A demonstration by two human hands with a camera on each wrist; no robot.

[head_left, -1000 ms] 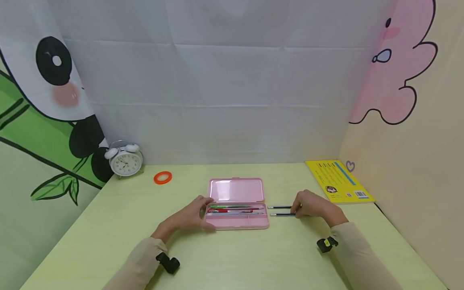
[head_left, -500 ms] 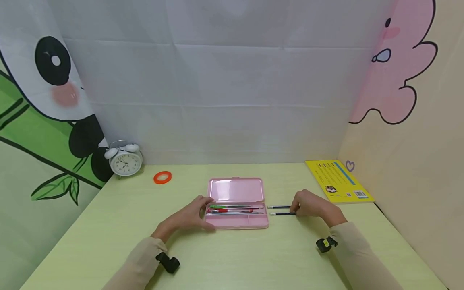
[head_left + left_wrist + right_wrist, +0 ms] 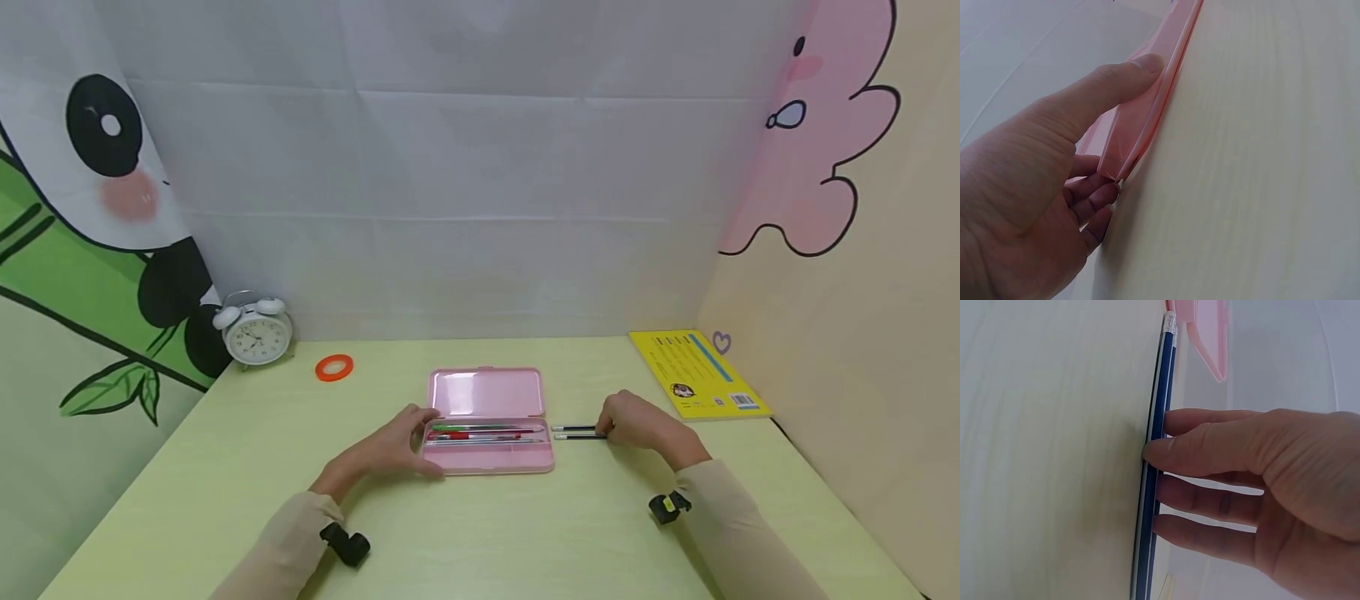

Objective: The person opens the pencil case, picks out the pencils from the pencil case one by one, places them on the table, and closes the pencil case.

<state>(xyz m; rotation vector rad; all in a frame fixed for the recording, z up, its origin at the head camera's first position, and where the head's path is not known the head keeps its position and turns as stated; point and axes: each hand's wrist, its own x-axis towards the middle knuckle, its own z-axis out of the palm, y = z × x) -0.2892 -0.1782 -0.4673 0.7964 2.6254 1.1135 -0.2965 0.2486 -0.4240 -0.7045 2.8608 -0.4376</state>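
A pink pencil case (image 3: 468,460) lies open on the table, its lid (image 3: 487,393) folded back. Green, red and silvery pens or pencils lie in the case's rear part. My left hand (image 3: 390,442) grips the left end, with the thumb (image 3: 1141,75) on the front wall and the fingers at the end and back. To the right of the case, two dark blue pencils (image 3: 1161,381) with silver ferrules lie side by side on the table. My right hand (image 3: 641,423) holds them between thumb and fingers. Its fingers hide their far ends in the head view.
A white alarm clock (image 3: 258,340) stands at the back left, with an orange tape ring (image 3: 333,358) to its right. A yellow book (image 3: 697,375) lies at the back right. Walls enclose the table (image 3: 480,533) at the back and sides.
The nearer pencil has moved back against the farther one, so the gap between them has narrowed. My right hand has shifted slightly left. The left hand keeps its grip on the case.
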